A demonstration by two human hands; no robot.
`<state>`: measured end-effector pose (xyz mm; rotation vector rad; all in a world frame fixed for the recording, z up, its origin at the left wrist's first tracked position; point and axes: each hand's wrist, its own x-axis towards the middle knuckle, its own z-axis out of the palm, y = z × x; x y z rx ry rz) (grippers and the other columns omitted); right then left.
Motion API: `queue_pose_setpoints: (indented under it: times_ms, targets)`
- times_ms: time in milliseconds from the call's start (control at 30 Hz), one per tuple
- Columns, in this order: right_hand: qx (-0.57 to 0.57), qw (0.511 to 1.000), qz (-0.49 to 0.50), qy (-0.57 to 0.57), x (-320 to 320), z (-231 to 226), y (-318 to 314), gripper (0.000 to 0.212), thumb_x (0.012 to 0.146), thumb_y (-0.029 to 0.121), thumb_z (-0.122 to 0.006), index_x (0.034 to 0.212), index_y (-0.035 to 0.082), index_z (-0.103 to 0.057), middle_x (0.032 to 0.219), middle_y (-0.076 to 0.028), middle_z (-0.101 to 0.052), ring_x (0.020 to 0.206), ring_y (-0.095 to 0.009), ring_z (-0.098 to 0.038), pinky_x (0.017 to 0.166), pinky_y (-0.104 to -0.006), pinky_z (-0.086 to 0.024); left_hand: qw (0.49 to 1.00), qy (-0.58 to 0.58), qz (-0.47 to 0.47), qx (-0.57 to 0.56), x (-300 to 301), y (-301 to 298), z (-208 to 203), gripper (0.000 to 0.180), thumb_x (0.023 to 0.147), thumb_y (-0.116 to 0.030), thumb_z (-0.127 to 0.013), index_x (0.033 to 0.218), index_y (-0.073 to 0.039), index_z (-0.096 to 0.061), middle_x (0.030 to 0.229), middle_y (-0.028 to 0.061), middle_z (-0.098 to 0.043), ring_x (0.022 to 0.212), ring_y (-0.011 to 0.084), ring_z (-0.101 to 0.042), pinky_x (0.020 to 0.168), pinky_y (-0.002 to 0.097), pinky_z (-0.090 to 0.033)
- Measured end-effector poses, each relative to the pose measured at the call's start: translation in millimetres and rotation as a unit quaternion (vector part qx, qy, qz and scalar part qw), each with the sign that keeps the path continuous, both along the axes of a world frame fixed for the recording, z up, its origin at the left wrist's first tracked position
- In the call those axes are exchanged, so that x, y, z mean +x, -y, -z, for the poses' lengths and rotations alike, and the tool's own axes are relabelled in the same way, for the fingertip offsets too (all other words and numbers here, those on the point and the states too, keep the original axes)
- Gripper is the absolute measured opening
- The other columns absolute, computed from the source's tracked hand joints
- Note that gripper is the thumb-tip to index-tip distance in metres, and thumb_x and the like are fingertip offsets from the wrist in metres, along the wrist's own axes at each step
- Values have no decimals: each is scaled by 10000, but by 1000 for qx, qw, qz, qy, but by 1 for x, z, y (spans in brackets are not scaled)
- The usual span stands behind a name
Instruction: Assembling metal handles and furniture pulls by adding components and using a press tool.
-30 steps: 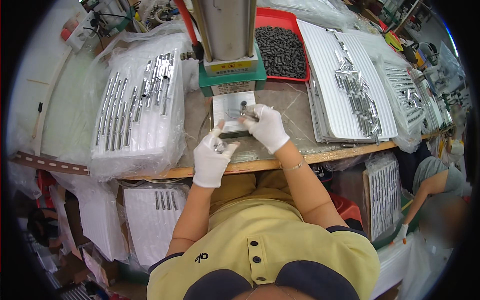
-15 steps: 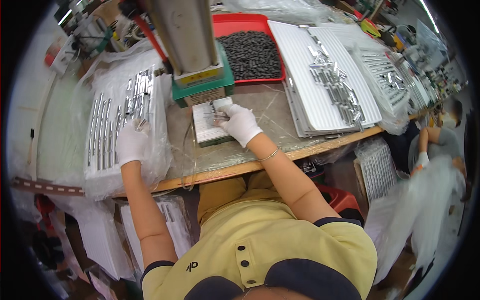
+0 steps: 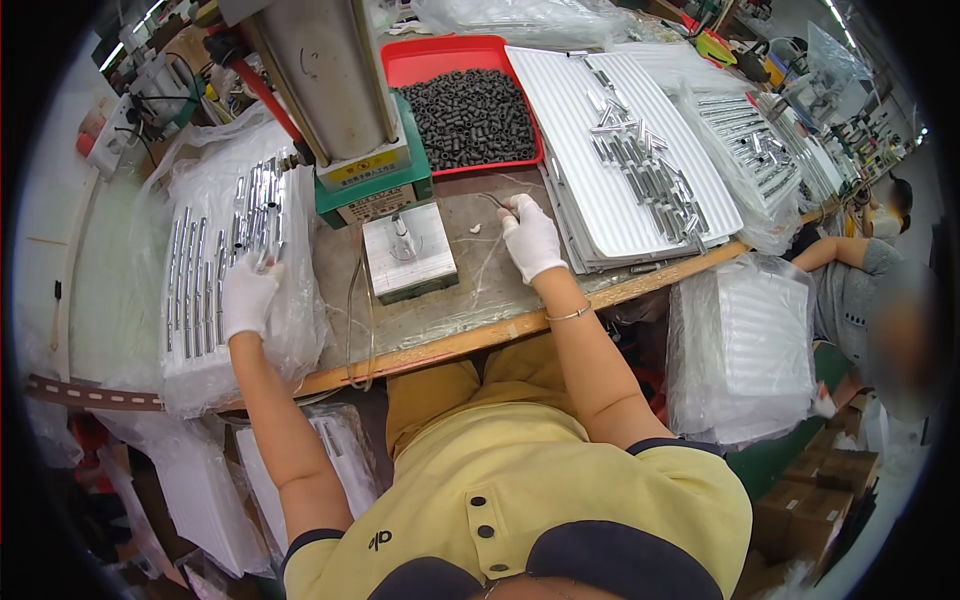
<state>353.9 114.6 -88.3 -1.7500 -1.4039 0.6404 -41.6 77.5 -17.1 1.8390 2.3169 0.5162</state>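
My left hand [image 3: 250, 297], in a white glove, is over the left tray [image 3: 190, 372], its fingers closed on a short shiny metal tube [image 3: 264, 264]. Rows of similar tubes [image 3: 207, 290] lie around it. To the right of the press, my gloved right hand [image 3: 532, 240] pinches a thin curved metal tool [image 3: 492, 200] that looks like tweezers. Between my hands, a square metal block [image 3: 418, 262] sits before the press [image 3: 372, 195], with a small shiny metal piece [image 3: 402, 236] on its top. The head of the press is partly out of view.
Behind the block, a red tray [image 3: 450, 50] holds many small black cylindrical parts [image 3: 470, 115]. Stacked white ribbed trays [image 3: 620, 235] at right carry loose metal tubes [image 3: 655, 175]. A wooden edge [image 3: 440, 350] borders the table. A co-worker [image 3: 850, 290] is at the far right beside a plastic-wrapped stack [image 3: 745, 345].
My right hand has moved off the metal block to the right, uncovering the piece on it. My left hand has shifted slightly nearer. At right, the plastic-wrapped stack and the co-worker have moved.
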Motion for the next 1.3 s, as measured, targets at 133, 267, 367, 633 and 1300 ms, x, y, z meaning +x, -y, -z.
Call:
queue_pose_setpoints:
  times_ms: [133,267,367,633,1300]
  targets:
    - [31,992,-3,124,11,-4,-19,214,888,245,-585,1029,89,-626,1029,-153,-652,948,-355,-619,830,-428,-484,964,204,-22,167,-6,19,6,225,834,-198,-672,959,-12,-650,714,36,-636,628,102,-551,570,262,-432]
    - [56,981,1,183,10,-10,-48,198,890,256,-580,995,99,-635,1014,-154,-638,908,-347,-628,796,-446,-492,866,455,30,204,30,61,-9,158,873,-216,-639,913,-63,-632,694,-26,-539,586,68,-451,532,216,-345]
    - [17,965,-2,260,6,-18,-65,172,879,227,-583,936,87,-664,965,-167,-656,908,-346,-645,769,-444,-513,907,372,78,180,85,79,-9,136,898,-222,-599,859,-92,-601,723,-49,-501,624,48,-424,551,196,-331]
    - [-34,927,-35,371,3,-27,-94,112,765,54,-635,851,76,-703,902,-175,-682,892,-324,-672,726,-391,-554,891,431,95,112,162,75,30,169,756,-11,-721,918,-30,-679,638,-80,-467,570,16,-382,519,184,-333]
    - [20,944,-219,246,40,-77,101,146,790,168,-623,896,114,-707,849,-105,-666,798,-309,-641,727,-393,-514,929,215,229,197,237,58,69,204,741,-15,-701,931,-84,-673,667,35,-556,541,137,-482,548,273,-435]
